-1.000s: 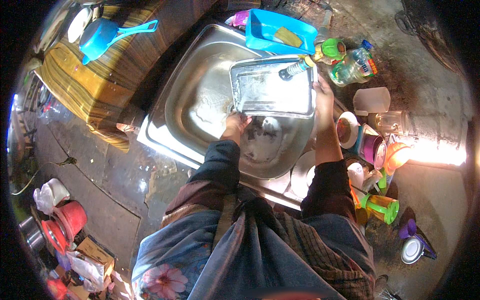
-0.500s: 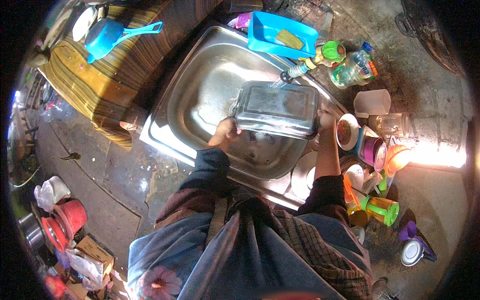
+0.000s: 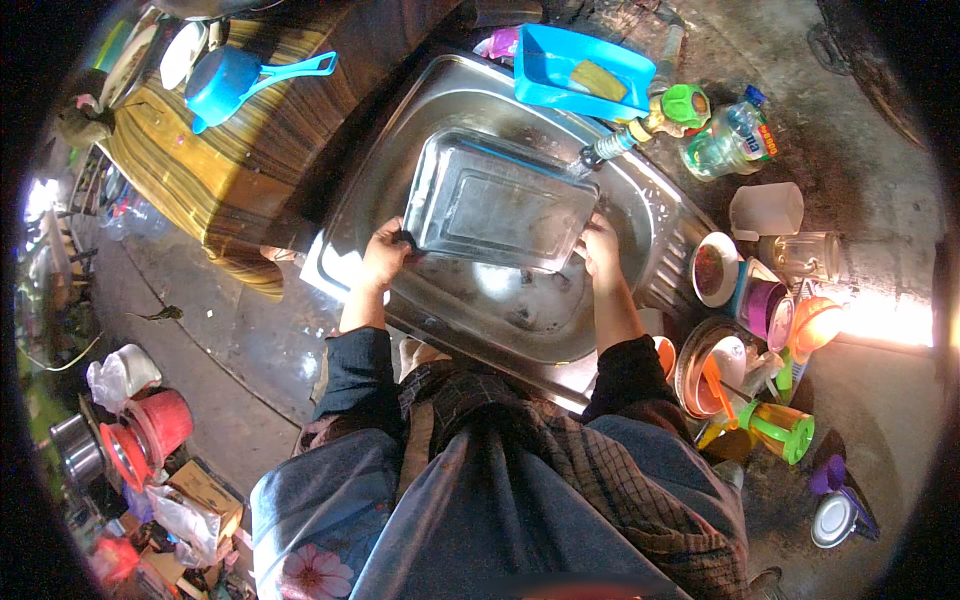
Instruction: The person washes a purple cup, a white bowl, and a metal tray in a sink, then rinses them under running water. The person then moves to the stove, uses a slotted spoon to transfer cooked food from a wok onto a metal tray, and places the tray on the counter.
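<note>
The fingers of the left hand (image 3: 385,258) and right hand (image 3: 601,250) were bent closed around the near corners of the clear dish (image 3: 508,208), which was between and just beyond them over the sink (image 3: 490,330), so equal, firm pressure seemed best against slipping.

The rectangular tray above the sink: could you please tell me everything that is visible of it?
The tray is greyish and shiny, with rounded corners and a smaller rectangle outlined on its broad face; glass or metal, I cannot tell. It is held over the sink, its far right corner near the tap. The left hand grips its near left corner, the right hand its right end.
</note>
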`<state>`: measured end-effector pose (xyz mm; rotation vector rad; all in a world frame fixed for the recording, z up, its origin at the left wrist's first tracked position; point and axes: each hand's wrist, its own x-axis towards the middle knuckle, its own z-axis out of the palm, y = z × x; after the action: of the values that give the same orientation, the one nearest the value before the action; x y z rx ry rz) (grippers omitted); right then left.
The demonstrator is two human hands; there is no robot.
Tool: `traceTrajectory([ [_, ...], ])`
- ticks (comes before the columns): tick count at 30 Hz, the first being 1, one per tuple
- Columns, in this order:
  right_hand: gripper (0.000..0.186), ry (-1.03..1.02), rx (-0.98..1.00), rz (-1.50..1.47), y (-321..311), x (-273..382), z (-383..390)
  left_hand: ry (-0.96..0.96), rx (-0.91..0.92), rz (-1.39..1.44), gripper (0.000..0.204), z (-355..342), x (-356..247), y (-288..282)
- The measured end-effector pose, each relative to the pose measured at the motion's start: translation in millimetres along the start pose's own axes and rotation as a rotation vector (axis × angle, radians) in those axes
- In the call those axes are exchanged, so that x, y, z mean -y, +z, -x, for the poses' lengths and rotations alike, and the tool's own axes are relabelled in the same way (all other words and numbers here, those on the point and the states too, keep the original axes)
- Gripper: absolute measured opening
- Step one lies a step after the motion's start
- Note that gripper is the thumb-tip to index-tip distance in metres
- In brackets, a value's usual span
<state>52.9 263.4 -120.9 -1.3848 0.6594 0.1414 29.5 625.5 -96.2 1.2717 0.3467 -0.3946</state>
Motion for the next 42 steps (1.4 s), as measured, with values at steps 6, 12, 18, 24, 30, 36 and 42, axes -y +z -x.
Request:
traceTrajectory([
  [6, 0.027, 0.023, -0.039, -0.137, -4, 11, -8, -0.01, -0.082, -0.009, 0.026, -10, 0, 11],
  [12, 0.033, 0.024, -0.211, -0.819, -20, 26, 0, -0.133, 0.056, 0.522, 0.056, -41, 11, 42],
  [18, 0.034, -0.13, 0.096, -0.657, -30, 61, 33, -0.2, 0.13, 0.251, 0.056, -62, -5, 58],
  [24, 0.045, 0.374, 0.089, -0.398, -55, 65, 47, 0.056, 0.417, -0.179, 0.065, -87, 1, 60],
  [30, 0.03, -0.05, 0.091, -0.286, -75, 50, 74, 0.061, 0.224, -0.847, 0.044, -125, 21, 95],
  [36, 0.04, -0.269, -0.092, -0.418, -92, 30, 83, 0.264, 0.179, -0.986, 0.042, -143, 36, 134],
  [42, 0.041, -0.208, -0.01, -0.516, -99, -10, 71, 0.165, 0.28, -0.701, 0.036, -133, 19, 113],
])
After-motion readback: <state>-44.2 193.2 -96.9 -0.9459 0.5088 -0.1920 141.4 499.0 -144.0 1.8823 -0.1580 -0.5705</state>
